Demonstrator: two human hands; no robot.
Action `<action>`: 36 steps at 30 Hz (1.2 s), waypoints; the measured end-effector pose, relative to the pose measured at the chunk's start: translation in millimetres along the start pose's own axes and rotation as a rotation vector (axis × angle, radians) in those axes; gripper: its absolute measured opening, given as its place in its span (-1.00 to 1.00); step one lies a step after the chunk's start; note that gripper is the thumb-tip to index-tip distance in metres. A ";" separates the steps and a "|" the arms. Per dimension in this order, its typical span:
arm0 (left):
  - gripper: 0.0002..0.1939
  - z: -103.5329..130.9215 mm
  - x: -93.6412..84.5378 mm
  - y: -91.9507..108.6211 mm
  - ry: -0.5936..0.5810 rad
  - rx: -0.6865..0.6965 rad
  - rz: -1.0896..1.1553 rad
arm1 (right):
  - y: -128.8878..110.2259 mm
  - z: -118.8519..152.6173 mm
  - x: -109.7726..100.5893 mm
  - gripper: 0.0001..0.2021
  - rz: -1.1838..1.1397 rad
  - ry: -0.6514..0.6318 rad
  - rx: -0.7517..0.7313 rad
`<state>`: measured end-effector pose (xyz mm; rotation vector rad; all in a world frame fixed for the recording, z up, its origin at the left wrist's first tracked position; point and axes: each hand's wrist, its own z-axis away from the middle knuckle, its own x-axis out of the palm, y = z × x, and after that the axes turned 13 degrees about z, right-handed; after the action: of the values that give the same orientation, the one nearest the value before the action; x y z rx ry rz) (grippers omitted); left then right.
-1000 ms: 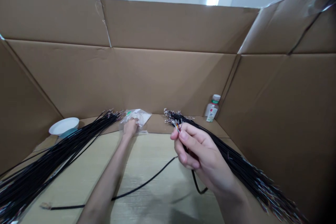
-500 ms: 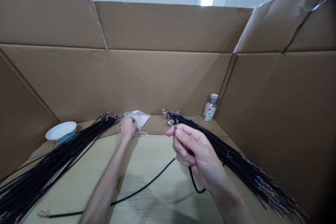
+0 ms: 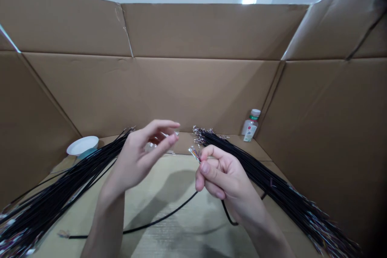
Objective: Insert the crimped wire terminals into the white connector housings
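Observation:
A black cable (image 3: 165, 217) runs across the table, one frayed end at the lower left. My right hand (image 3: 225, 177) pinches the cable's other end between thumb and fingers, and its thin coloured wires (image 3: 195, 154) stick up past the fingertips. To the left, my left hand (image 3: 148, 153) is raised with thumb and fingers apart, and I see nothing between the tips. Behind its fingers, small parts of a clear plastic bag (image 3: 173, 133) show; the rest of the bag is hidden.
Thick bundles of black cables lie on both sides, a left bundle (image 3: 69, 189) and a right bundle (image 3: 272, 185). A white bowl (image 3: 83, 145) stands at the back left, a small labelled bottle (image 3: 250, 126) at the back right. Cardboard walls (image 3: 193, 92) enclose the table.
My left hand has come out of the plastic bag and back towards me, its fingers now spread. My right hand still holds the cable end, the wires tilted more to the left.

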<state>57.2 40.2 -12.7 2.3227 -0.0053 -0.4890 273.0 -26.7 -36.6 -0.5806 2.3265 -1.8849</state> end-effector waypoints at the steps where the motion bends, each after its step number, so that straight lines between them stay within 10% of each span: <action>1: -0.73 5.1 2.7 8.0 -0.035 0.072 0.016 | -0.3 0.3 0.7 -0.75 0.009 -0.003 -0.001; 9: -0.70 17.4 4.7 21.8 -0.148 0.248 -0.020 | 0.2 0.7 4.4 -0.78 -0.008 -0.028 -0.018; 36: -0.65 25.0 9.4 31.8 -0.191 0.120 -0.051 | 2.1 0.8 6.1 -0.75 -0.022 0.000 -0.036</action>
<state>61.6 -1.0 -10.4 2.3885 -0.0686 -0.7539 267.1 -29.2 -37.8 -0.6128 2.3683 -1.8555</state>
